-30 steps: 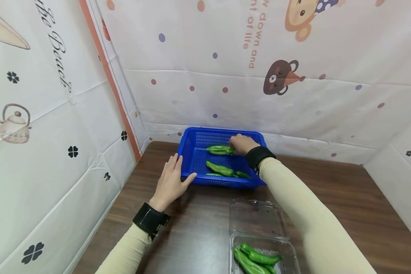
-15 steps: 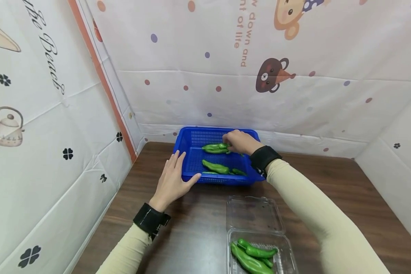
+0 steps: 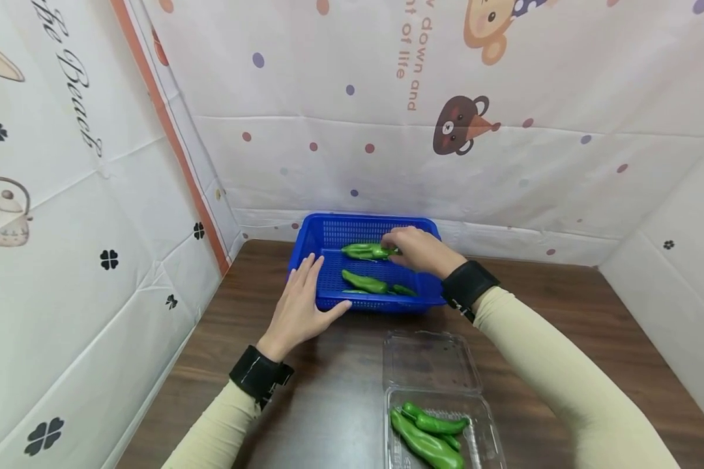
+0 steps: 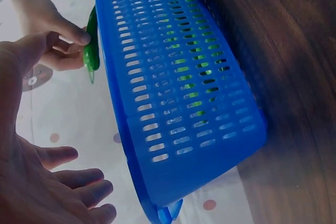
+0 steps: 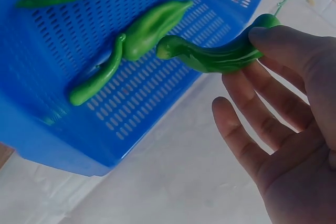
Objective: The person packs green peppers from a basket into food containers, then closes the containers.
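Observation:
My right hand (image 3: 419,251) pinches a curved green chili pepper (image 5: 215,59) between thumb and fingertips, its thin stem pointing away from the basket. In the left wrist view, this pepper (image 4: 92,45) shows above the rim of the blue plastic basket (image 4: 173,166). More green peppers lie inside, among them a broad one (image 5: 152,30) and a small curved one (image 5: 100,77). At the basket's front left corner is my left hand (image 3: 296,309), fingers straight and thumb spread, holding nothing.
A clear hinged plastic box (image 3: 488,423) stands near the table's front, its lid (image 3: 428,361) folded back. Several green peppers (image 3: 425,446) lie in it. A printed white sheet (image 3: 305,169) hangs behind the basket, which stands on the dark wooden table (image 3: 328,404).
My right hand has lifted from low in the basket with a pepper, its wrist shifting right. My left hand stays by the corner. The head view has shifted slightly.

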`<action>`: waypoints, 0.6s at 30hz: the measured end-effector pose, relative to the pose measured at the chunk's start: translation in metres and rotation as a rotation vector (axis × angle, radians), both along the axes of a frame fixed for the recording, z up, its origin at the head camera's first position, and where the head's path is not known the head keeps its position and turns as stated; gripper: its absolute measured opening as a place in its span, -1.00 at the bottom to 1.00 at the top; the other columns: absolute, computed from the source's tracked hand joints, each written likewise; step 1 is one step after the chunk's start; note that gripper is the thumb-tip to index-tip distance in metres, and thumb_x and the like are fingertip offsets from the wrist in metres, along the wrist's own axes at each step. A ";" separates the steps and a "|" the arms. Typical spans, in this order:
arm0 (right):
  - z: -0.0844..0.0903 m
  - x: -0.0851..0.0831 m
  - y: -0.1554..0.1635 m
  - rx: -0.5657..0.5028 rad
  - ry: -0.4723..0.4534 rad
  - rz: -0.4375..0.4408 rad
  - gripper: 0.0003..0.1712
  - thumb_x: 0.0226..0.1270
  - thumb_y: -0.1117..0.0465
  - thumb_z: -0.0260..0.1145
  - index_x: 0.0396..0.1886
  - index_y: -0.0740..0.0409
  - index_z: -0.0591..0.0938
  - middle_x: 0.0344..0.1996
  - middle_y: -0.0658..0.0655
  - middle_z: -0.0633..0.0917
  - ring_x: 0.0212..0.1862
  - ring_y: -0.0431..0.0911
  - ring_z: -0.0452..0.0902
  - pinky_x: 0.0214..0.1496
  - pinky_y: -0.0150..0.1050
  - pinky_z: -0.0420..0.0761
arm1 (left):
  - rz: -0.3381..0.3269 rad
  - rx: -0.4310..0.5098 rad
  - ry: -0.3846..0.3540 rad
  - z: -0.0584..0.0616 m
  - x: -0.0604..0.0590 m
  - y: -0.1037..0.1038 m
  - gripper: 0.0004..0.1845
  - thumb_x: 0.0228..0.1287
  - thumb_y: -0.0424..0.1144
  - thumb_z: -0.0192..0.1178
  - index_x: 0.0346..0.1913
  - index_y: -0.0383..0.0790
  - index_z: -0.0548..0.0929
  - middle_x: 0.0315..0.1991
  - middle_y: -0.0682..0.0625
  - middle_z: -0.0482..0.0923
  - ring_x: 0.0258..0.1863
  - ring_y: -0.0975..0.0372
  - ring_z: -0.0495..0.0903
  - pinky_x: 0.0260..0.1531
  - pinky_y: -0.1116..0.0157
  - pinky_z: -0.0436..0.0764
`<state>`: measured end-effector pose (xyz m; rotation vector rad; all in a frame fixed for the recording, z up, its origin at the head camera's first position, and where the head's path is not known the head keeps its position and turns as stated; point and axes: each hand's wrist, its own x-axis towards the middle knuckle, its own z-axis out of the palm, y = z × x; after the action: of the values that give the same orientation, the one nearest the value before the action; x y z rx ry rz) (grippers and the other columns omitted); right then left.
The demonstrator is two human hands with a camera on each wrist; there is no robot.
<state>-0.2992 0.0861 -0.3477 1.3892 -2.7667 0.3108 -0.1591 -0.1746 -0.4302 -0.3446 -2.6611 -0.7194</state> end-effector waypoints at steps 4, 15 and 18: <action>-0.001 0.009 0.006 -0.039 0.013 0.019 -0.75 0.37 0.29 0.45 0.02 0.16 0.74 -0.12 0.13 0.72 -0.09 -0.02 0.66 -0.07 -0.10 0.70 | -0.036 0.000 0.000 -0.001 0.001 0.003 0.15 0.20 0.40 0.30 0.62 -0.27 0.13 0.62 -0.24 0.04 0.62 -0.05 0.00 0.54 -0.15 0.04; 0.002 0.038 0.022 -0.081 0.061 0.038 -0.68 0.31 0.26 0.51 0.04 0.18 0.73 -0.11 0.12 0.71 -0.14 -0.06 0.66 -0.15 -0.14 0.70 | -0.112 0.008 0.007 0.002 0.011 0.013 0.21 0.14 0.42 0.34 0.64 -0.19 0.06 0.64 -0.18 -0.01 0.64 0.02 -0.09 0.55 -0.14 0.01; 0.002 0.043 0.025 -0.086 0.077 0.045 -0.67 0.30 0.25 0.52 0.04 0.18 0.73 -0.12 0.10 0.71 -0.13 -0.07 0.66 -0.14 -0.15 0.71 | -0.132 0.003 0.014 0.003 0.012 0.016 0.22 0.15 0.41 0.34 0.65 -0.20 0.03 0.65 -0.17 -0.02 0.64 0.04 -0.10 0.56 -0.12 0.00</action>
<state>-0.2559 0.1116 -0.3462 1.4130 -2.6310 0.3652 -0.1467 -0.1588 -0.4275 -0.5265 -2.6428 -0.7577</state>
